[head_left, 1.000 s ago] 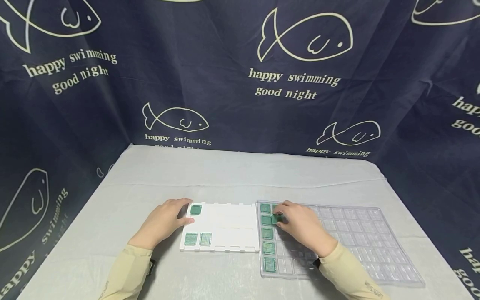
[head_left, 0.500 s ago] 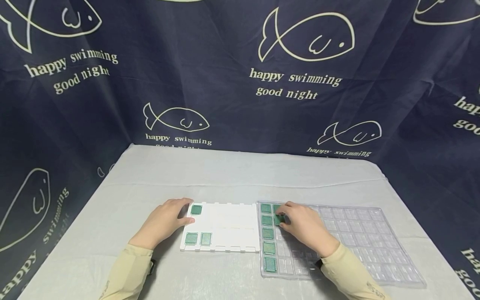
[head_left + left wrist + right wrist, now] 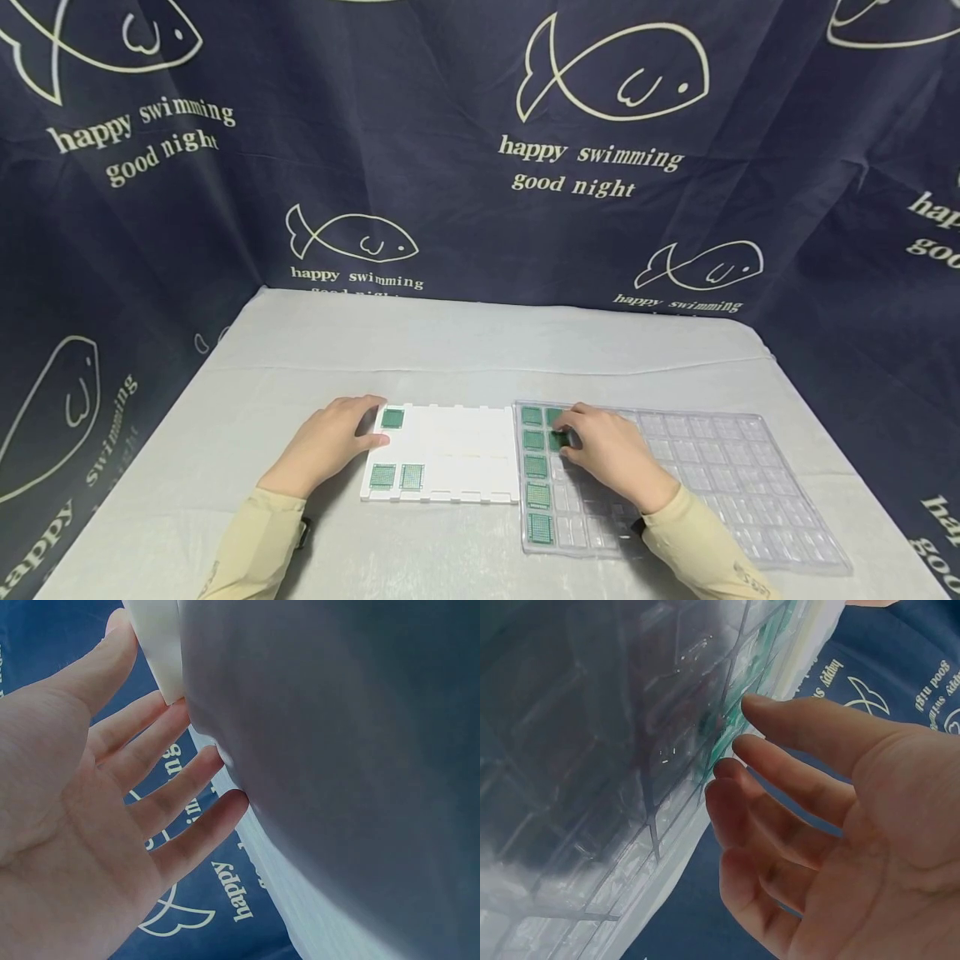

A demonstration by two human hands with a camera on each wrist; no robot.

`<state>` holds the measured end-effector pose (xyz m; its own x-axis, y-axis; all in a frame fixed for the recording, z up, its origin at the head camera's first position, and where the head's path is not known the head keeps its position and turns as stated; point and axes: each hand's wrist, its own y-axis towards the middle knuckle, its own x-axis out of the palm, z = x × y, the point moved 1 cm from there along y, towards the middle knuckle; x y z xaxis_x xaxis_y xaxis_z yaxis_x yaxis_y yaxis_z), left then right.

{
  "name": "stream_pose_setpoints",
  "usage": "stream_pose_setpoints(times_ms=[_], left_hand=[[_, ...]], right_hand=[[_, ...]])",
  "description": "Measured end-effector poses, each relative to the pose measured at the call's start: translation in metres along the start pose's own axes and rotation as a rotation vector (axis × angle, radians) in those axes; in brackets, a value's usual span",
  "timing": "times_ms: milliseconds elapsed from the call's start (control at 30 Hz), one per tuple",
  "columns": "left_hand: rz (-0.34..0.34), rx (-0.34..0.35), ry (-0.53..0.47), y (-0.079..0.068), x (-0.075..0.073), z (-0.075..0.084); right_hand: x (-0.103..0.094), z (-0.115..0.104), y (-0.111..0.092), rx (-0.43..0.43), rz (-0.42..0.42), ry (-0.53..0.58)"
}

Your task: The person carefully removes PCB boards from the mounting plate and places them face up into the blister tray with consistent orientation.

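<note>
In the head view, my left hand [image 3: 326, 440] rests at the left edge of a white notched panel [image 3: 465, 454]. Its thumb touches the panel, and the left wrist view shows the fingers nearly straight along the edge. Three green perforated circuit boards lie on this panel, one at the back left [image 3: 392, 418] and two in front. To the right is a clear compartment tray [image 3: 693, 475]. Over its second column, my right hand [image 3: 611, 450] pinches a green circuit board [image 3: 557, 438] between thumb and fingers. That board sits at a compartment, partly hidden by the fingertips.
Several green circuit boards fill the tray's leftmost column [image 3: 536, 467], and one more board [image 3: 553, 416] lies behind the pinched one. Panel and tray stand side by side on a pale cloth-covered table [image 3: 450, 342]. A dark blue fish-print curtain [image 3: 465, 167] encloses the back and sides.
The pinched circuit board has shifted slightly right, into line with the second-column compartment, as the right hand moved with it. My left hand and the panel stay in place.
</note>
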<state>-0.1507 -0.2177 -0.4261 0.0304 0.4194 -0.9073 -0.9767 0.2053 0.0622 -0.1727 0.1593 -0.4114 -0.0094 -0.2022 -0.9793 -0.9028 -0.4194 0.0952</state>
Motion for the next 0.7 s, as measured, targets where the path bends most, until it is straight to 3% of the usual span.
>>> stream_pose_setpoints(times_ms=[700], left_hand=[[0.004, 0.004, 0.001, 0.0009, 0.0026, -0.0028]], right_hand=[[-0.0004, -0.001, 0.0005, -0.014, -0.005, -0.009]])
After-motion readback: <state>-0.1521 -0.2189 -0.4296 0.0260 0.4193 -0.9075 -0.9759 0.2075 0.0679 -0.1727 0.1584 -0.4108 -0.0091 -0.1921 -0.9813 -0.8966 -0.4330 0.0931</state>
